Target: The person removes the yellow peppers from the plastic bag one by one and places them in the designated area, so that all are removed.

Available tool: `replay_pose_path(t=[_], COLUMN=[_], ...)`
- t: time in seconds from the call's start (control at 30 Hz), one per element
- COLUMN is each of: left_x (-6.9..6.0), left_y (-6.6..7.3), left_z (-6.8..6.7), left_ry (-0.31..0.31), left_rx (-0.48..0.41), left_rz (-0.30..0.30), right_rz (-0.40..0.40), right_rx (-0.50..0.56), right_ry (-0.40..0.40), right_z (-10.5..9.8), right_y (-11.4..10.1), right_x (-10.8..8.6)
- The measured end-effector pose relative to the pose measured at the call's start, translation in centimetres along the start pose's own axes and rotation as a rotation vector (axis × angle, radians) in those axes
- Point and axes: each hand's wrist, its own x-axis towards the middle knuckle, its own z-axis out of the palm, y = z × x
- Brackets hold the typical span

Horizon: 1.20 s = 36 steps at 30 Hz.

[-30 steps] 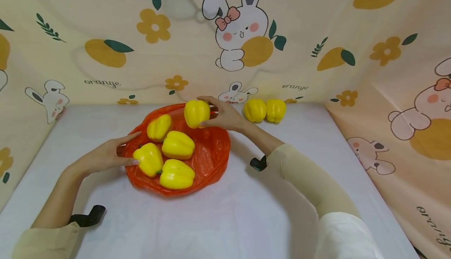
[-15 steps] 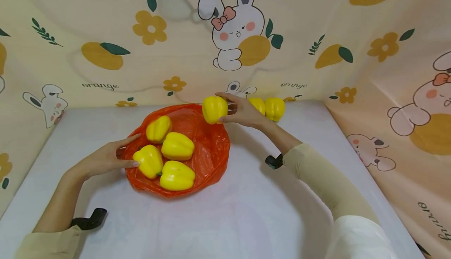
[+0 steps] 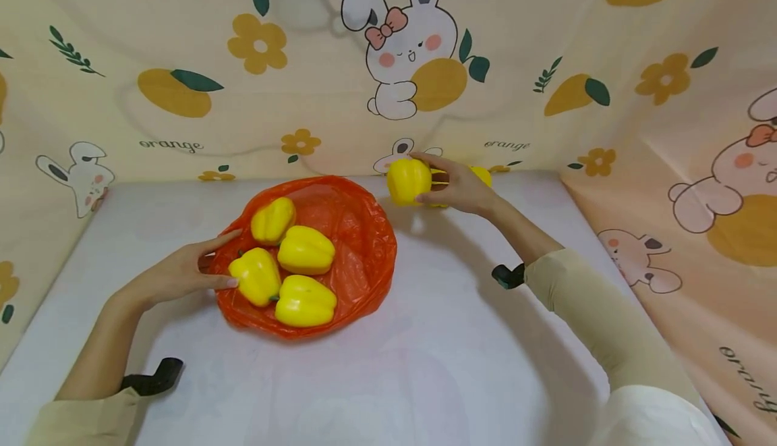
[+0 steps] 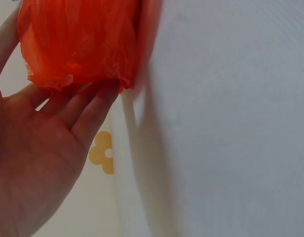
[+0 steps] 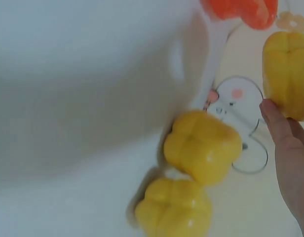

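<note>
My right hand (image 3: 461, 187) holds a yellow bell pepper (image 3: 409, 181) between thumb and fingers, raised above the table just right of the red plastic bag (image 3: 379, 277). In the right wrist view the same pepper (image 5: 286, 74) shows at the right edge, with part of the hand (image 5: 292, 163) below it. My left hand (image 3: 176, 274) grips the bag's left side; in the left wrist view its fingers (image 4: 93, 111) lie against the red plastic. Inside the open bag lie several yellow bell peppers, including a front one (image 3: 305, 301) and a back one (image 3: 273, 220).
Two more yellow bell peppers, one nearer the bag (image 5: 204, 145) and one beyond (image 5: 174, 207), sit at the table's back edge, partly hidden behind my right hand in the head view. A rabbit-print cloth (image 3: 516, 41) hangs behind the white table (image 3: 376, 385).
My right hand has carried its pepper from above the bag to the right, past the bag's rim, in front of the two back peppers. The left hand and the bag stay put.
</note>
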Motion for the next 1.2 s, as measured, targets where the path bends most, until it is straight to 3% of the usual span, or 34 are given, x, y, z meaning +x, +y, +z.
replay_pose_path(t=[0.2, 0.33, 0.6, 1.07, 1.2], left_x=[0.0, 0.2, 0.2, 0.7, 0.5], left_y=[-0.2, 0.1, 0.1, 0.1, 0.1], left_z=[-0.1, 0.2, 0.4, 0.8, 0.4], left_ry=[-0.035, -0.069, -0.03, -0.028, -0.028], left_rx=[-0.05, -0.074, -0.068, -0.06, -0.059], left_rz=[0.012, 0.004, 0.033, 0.0, -0.008], right_rz=[0.045, 0.098, 0.107, 0.143, 0.148], right_rx=[-0.033, -0.036, -0.047, -0.04, -0.041], right_ry=[0.015, 0.009, 0.059, 0.153, 0.184], right_z=[-1.9, -3.3, -5.8, -9.1, -9.8], right_y=[0.4, -0.7, 1.8, 3.2, 4.0], right_x=[-1.2, -2.5, -3.2, -4.5, -4.6])
